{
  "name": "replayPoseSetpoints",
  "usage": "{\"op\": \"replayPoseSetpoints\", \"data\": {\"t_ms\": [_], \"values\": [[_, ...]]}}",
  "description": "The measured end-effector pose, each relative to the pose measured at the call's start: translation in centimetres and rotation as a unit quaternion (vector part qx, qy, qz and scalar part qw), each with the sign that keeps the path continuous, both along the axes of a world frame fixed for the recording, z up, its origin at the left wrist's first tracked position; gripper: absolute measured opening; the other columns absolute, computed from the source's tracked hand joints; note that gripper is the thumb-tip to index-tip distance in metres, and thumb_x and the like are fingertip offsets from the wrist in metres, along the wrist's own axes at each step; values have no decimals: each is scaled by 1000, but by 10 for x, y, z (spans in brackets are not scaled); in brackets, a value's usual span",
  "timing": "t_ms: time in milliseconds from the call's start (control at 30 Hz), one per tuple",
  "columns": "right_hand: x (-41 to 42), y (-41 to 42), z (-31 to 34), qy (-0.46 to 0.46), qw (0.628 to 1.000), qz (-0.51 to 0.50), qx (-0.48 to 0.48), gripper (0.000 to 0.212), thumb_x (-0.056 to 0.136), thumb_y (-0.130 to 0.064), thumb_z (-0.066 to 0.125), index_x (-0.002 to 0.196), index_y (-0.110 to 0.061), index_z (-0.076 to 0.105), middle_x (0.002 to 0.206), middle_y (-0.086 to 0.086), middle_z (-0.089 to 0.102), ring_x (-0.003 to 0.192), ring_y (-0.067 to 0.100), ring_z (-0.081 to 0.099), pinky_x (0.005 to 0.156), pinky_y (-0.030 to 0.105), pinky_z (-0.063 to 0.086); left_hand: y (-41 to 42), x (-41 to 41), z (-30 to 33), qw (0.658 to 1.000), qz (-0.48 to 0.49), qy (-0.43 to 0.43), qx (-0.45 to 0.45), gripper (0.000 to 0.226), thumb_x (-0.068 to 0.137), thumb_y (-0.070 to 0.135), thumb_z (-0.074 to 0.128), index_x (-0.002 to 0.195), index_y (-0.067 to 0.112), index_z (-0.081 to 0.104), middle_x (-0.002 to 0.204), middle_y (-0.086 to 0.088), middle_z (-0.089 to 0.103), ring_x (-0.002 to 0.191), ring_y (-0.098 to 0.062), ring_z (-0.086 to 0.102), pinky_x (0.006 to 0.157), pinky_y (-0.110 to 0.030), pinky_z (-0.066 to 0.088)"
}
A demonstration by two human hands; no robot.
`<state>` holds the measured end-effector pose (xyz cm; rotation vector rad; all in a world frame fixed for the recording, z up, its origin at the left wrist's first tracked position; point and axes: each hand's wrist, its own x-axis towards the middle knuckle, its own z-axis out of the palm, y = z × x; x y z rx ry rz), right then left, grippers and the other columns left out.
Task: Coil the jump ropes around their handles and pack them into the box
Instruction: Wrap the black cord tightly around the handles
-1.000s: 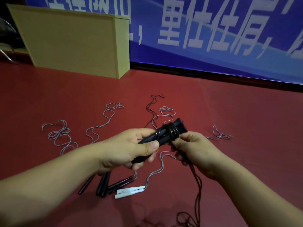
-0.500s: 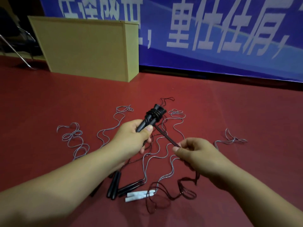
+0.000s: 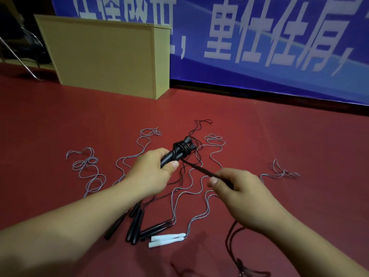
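Observation:
My left hand grips a pair of black jump-rope handles held together, with several turns of dark rope wound round their far end. From the coil a taut stretch of dark rope runs to my right hand, which pinches it between thumb and fingers. The slack of that rope hangs below my right wrist to the floor. Several other ropes lie uncoiled on the red floor: grey cords, black handles and a pair of white handles.
A tan wooden box-like cabinet stands at the back left against a blue banner with white characters. Metal chair legs show at the far left. More grey cord lies to the right.
My right hand has drawn away from the handles, pulling the rope out taut and down to the right. My left hand has tilted the handles so the coiled end points away.

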<state>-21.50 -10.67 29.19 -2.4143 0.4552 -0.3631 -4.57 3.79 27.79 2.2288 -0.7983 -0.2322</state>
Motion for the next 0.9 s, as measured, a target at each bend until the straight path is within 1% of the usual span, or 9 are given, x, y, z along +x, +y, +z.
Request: {"op": "replayPoseSetpoints", "data": {"t_ms": [133, 233, 333, 467, 533, 600, 700, 800, 900], "values": [[0, 3, -2, -76, 996, 22, -52, 17, 99, -30, 49, 85, -25, 59, 67, -14, 54, 64, 6, 47, 57, 20, 36, 0, -4, 2, 997, -32, 36, 58, 13, 96, 34, 57, 90, 23, 58, 73, 4, 71, 51, -10, 60, 54, -22, 43], [1, -1, -6, -92, 987, 24, -127, 15, 100, -38, 42, 96, -31, 54, 77, -10, 50, 74, 15, 50, 67, 38, 44, 2, -12, 5, 980, -109, 83, 141, 15, 98, 32, 54, 91, 19, 56, 76, 1, 74, 44, -11, 58, 49, -19, 42], [1, -1, -7, -81, 978, 41, -187, 17, 98, -45, 34, 99, -34, 47, 81, -9, 41, 74, 25, 52, 65, 42, 47, 6, -19, 6, 954, -182, 116, 206, 13, 99, 29, 53, 93, 18, 55, 75, 0, 72, 43, -12, 57, 48, -19, 41], [5, 0, -6, -75, 972, 43, -218, 25, 95, -49, 34, 100, -32, 53, 82, -11, 39, 77, 30, 56, 63, 44, 49, 11, -24, 6, 932, -252, 135, 223, 12, 98, 27, 56, 91, 18, 55, 78, -3, 73, 46, -14, 59, 53, -24, 44], [7, -2, -6, -81, 972, 46, -215, 29, 93, -51, 34, 100, -32, 54, 83, -11, 45, 81, 31, 59, 65, 45, 50, 12, -26, 8, 921, -285, 144, 225, 12, 98, 26, 57, 92, 16, 55, 81, -7, 74, 45, -14, 58, 52, -24, 45], [9, -6, -9, -83, 976, 40, -199, 30, 92, -48, 40, 99, -28, 62, 85, -7, 55, 84, 29, 60, 69, 44, 51, 13, -26, 9, 911, -307, 153, 229, 11, 98, 25, 58, 94, 15, 56, 80, -8, 74, 44, -14, 57, 53, -26, 44], [9, -9, -17, -78, 980, 40, -178, 23, 93, -38, 52, 99, -24, 69, 82, -10, 57, 80, 17, 56, 72, 35, 46, 15, -27, 10, 900, -330, 151, 241, 10, 97, 26, 59, 94, 17, 58, 74, -4, 71, 45, -17, 55, 57, -33, 41], [8, -9, -17, -53, 990, 32, -131, 13, 91, -34, 64, 98, -26, 71, 80, -13, 63, 78, 7, 57, 72, 27, 44, 14, -30, 11, 887, -359, 155, 247, 10, 96, 26, 61, 91, 17, 60, 74, -5, 70, 49, -18, 56, 55, -29, 44], [6, -11, -14, -46, 995, -20, -84, 22, 81, -40, 75, 100, -28, 72, 76, -11, 66, 75, 6, 62, 68, 20, 44, 14, -33, 15, 881, -373, 145, 253, 11, 95, 26, 61, 92, 16, 60, 78, -8, 71, 53, -18, 59, 53, -27, 49]]}}
